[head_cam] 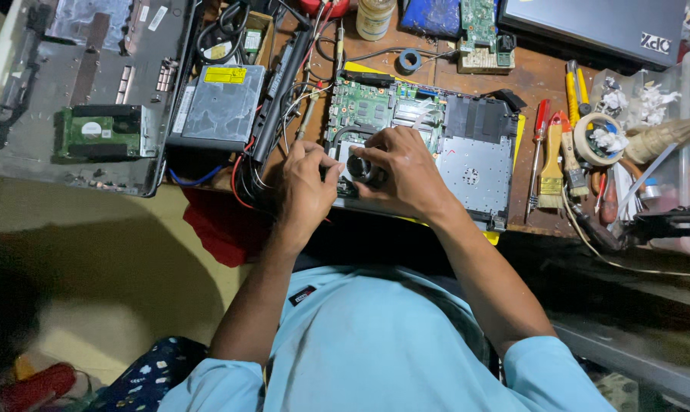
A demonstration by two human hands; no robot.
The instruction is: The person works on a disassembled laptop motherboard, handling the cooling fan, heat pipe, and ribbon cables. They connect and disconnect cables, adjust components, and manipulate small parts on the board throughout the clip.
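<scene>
An opened laptop base [467, 164] lies on the wooden workbench, its green circuit board [368, 107] bare at the far left. My right hand [406, 172] curls around a small dark round part [358, 168] over the board's near corner. My left hand [308, 181] is right beside it, fingertips pinched together at the same part. Whether the left fingers hold something small is hidden. Both forearms reach out from my light blue shirt.
A grey laptop shell [86, 91] with a green drive sits at left, next to a silver optical drive [223, 103] and black and red cables. At right lie screwdrivers [539, 137], a paintbrush [552, 164], a tape roll [598, 139] and plastic boxes. A closed laptop [596, 27] lies at the back.
</scene>
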